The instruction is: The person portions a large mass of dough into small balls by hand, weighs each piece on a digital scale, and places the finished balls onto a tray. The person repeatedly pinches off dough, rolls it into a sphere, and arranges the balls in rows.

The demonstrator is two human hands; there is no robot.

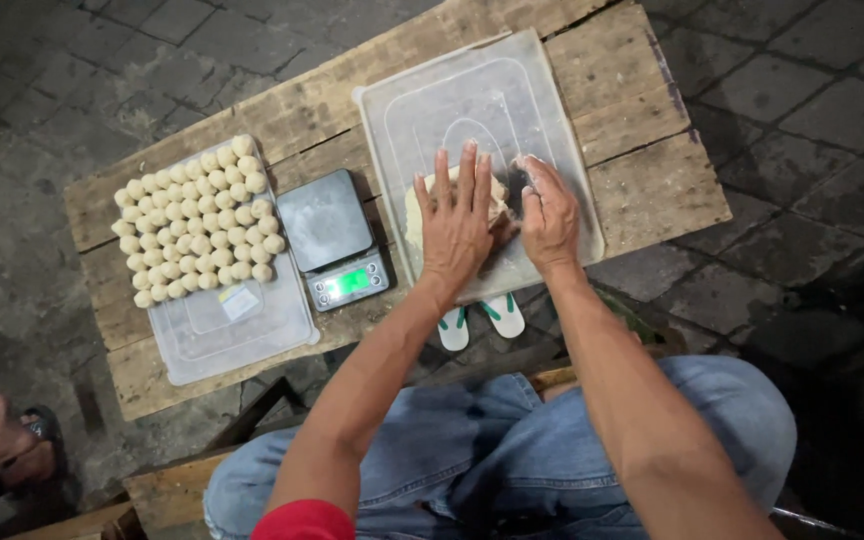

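Your left hand (457, 225) lies flat, fingers spread, pressing on a pale dough (422, 205) that sits on a clear plastic lid (472, 90) on a wooden table (632, 170). Your right hand (549, 215) rests just beside it, fingers loosely curled against the dough's edge, gripping nothing clearly. To the left stands a small scale (332, 240) with a lit green display. Further left, a second lid (227, 330) holds rows of small dough balls (197, 220). Your sandals (480, 320) show below the table's edge.

Left hand (457, 225) flat on dough (414, 212); right hand (550, 215) beside it, over plastic lid (472, 90).
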